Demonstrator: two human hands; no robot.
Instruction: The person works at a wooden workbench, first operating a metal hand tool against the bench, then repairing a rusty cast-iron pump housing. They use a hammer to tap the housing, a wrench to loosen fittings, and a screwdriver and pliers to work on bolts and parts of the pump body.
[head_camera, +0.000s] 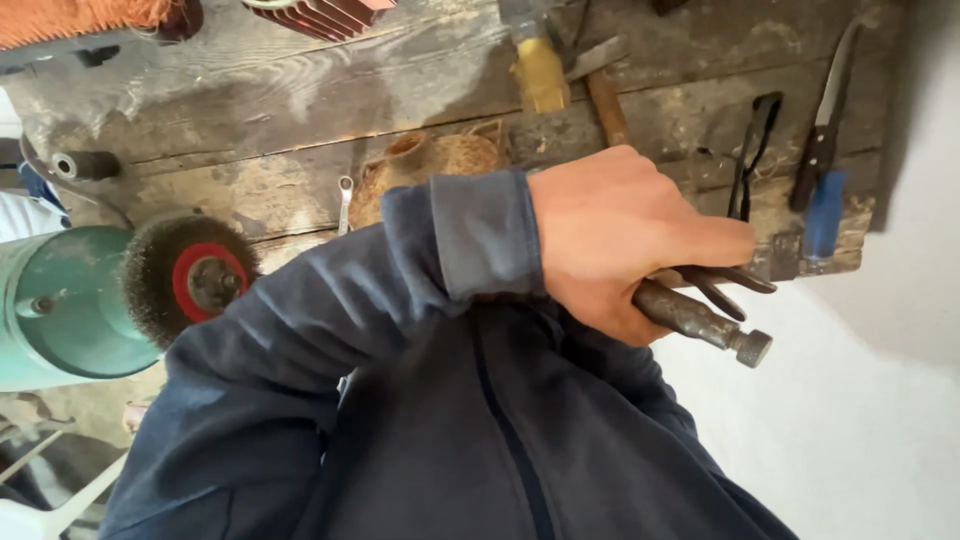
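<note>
A: Which of the hands has the tool?

B: Only one hand (625, 240) shows, at the end of a dark blue sleeve (330, 300). Which side it belongs to I cannot tell. Its fingers are curled tight around the handles of rusty locking pliers (705, 315); the other hand is out of view.

A: How do the pliers lie?

B: Their long axis slants down to the right. The knurled adjusting screw (752, 347) sticks out below and right of the fist, and a thin dark release lever pokes out just above it. The jaw end is hidden inside the grip.

A: What is around the pliers?

B: Behind them hangs a worn wooden board (300, 150). Up and right of the pliers, a knife with a blue handle (825, 130) hangs on it, and black strap loops (752, 150) nearer. Above the fist sits a hammer with a wooden handle (605, 100). Far left of the pliers, a wire brush wheel (190, 278) with a red hub sits on a green grinder (60, 305). The sleeve crosses in front of a small wrench (344, 200) and a brown clay pot (430, 160).
</note>
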